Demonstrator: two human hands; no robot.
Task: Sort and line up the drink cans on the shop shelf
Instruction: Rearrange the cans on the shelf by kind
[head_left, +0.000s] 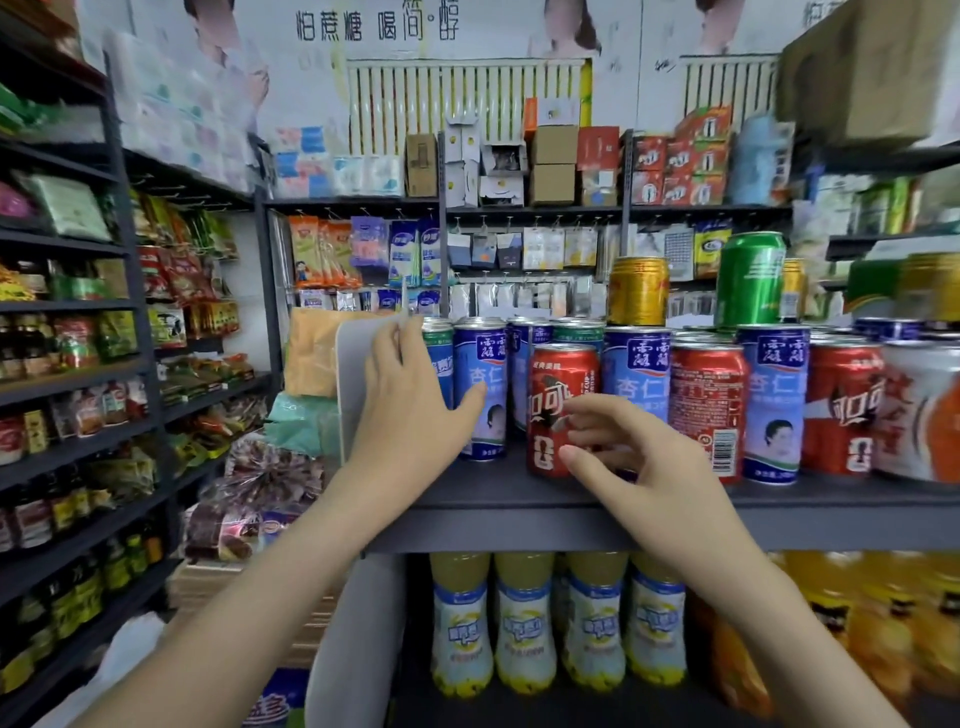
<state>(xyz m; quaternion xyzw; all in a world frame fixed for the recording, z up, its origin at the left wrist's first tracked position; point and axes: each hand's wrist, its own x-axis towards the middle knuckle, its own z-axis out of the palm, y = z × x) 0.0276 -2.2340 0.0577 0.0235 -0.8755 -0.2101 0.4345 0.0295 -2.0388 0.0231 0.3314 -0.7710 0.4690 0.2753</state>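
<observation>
Our left hand lies flat, fingers straight, against the leftmost cans of the front row. Its thumb is on a blue can, just beside the white divider. Our right hand is at the red can, which stands upright near the front edge of the shelf — fingers half curled, fingertips on its face — though we cannot tell whether they grip it.

The shelf is bare along its front, so there is room to reach in. One red can sticks out there. Behind it, cans stand packed tight. A white wall blocks the left.
</observation>
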